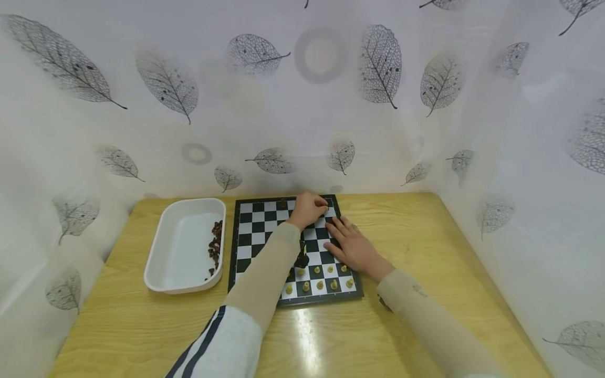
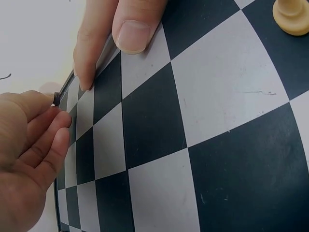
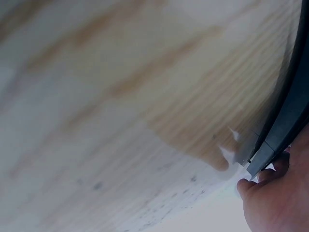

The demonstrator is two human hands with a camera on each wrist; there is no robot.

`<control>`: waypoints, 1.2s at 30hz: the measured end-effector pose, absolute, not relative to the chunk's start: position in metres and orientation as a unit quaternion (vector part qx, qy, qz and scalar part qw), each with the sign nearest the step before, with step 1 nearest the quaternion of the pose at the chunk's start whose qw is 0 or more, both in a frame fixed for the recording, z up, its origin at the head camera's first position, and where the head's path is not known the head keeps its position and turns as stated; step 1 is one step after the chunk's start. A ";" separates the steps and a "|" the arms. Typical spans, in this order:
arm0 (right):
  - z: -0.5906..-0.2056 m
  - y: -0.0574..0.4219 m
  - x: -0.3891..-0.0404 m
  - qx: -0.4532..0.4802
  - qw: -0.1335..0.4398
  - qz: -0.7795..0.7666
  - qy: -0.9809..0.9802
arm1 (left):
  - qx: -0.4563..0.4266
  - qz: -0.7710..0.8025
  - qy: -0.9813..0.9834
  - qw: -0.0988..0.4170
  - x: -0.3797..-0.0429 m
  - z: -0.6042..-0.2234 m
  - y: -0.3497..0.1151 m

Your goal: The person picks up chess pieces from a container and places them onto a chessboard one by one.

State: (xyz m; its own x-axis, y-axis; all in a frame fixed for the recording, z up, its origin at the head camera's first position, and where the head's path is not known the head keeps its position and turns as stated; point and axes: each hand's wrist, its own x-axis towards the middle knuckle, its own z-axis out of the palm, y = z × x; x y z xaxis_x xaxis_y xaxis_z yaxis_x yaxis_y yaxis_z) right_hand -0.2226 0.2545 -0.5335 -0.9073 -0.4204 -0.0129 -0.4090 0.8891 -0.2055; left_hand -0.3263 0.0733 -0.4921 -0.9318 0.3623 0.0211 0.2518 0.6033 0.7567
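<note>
My left hand (image 1: 308,209) is over the far right corner of a black-and-white chessboard (image 1: 296,301). Between its thumb and forefinger it pinches a small dark chess piece (image 2: 56,99), mostly hidden by the fingers. My right hand (image 1: 354,247) rests on the board's right edge with its fingers spread. In the left wrist view, the right hand's fingertips (image 2: 133,36) touch the squares close to the left hand. One dark chess piece (image 1: 282,203) stands at the far edge. Pale chess pieces (image 1: 306,286) stand in rows on the near side, partly hidden by the left forearm.
Left of the board is a white tray (image 1: 156,268), with several dark chess pieces (image 1: 215,247) heaped along its right side. Both stand on a wooden table (image 1: 402,220). A leaf-patterned curtain (image 1: 302,105) hangs behind and on both sides.
</note>
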 end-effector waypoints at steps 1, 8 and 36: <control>-0.534 0.254 -0.223 -0.216 0.026 -0.101 0.971 | 0.169 0.411 0.893 0.067 -0.326 -0.492 0.073; -0.530 0.252 -0.222 -0.223 0.018 -0.105 0.969 | 0.154 0.415 0.894 0.073 -0.327 -0.491 0.074; -0.530 0.253 -0.221 -0.220 0.015 -0.095 0.971 | 0.162 0.382 0.905 0.088 -0.328 -0.489 0.082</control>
